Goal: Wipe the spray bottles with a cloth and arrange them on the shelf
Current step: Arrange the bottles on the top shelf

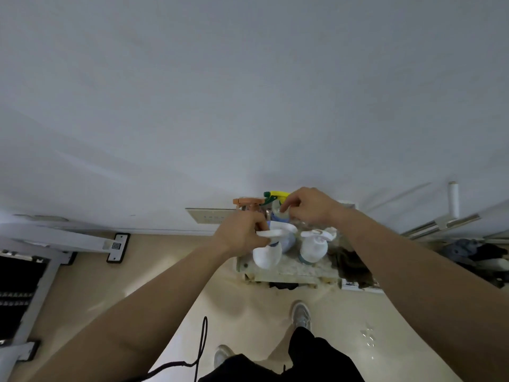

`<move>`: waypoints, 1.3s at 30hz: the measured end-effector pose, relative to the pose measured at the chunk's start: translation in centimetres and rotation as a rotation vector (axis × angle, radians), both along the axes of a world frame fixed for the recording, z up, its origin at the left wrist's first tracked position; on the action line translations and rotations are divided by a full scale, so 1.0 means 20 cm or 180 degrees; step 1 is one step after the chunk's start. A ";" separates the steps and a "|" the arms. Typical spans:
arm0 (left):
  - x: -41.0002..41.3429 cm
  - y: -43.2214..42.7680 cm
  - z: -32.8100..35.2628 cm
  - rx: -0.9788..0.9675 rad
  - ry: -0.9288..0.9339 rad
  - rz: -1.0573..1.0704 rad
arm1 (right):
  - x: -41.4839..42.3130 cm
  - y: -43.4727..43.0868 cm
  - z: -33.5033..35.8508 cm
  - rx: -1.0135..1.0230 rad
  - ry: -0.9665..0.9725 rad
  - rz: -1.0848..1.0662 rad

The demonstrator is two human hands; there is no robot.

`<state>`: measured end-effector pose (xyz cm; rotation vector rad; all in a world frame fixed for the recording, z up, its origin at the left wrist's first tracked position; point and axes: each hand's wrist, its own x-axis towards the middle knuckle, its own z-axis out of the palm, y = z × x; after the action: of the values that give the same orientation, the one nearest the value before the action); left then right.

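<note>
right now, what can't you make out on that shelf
Head view only:
1. Body of the orange-headed bottle: hidden behind the left hand.
2. What the right hand pinches beside the yellow-headed bottle: covered by its fingers.
3. Print on the white bottles: too small and blurred.

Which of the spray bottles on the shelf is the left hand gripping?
The white spray bottle at the front left of the speckled shelf: the left hand grips its white trigger head. The teal-banded white bottle beside it stands untouched.
</note>
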<state>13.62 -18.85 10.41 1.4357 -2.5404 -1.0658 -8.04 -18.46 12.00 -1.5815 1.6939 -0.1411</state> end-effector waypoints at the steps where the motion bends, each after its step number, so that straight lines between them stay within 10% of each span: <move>1: -0.01 -0.02 0.04 -0.0011 0.0105 0.0031 | 0.00 0.00 0.05 0.0091 -0.0206 -0.0005; 9: -0.17 -0.18 0.41 -0.0085 0.0499 0.0142 | -0.13 -0.02 0.37 0.0339 -0.0808 0.0100; 21: -0.47 -0.34 0.36 -0.0120 0.1217 0.0489 | -0.34 -0.09 0.41 -0.1120 0.0369 -0.0177; 39: -0.46 -0.44 -0.14 -0.0607 -0.1026 -0.0207 | -0.57 -0.10 0.19 -0.1000 0.0031 -0.0897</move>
<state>4.42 -27.61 7.58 1.5932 -2.8280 -0.6161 -19.47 -20.51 15.82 -1.5534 1.9692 -0.5667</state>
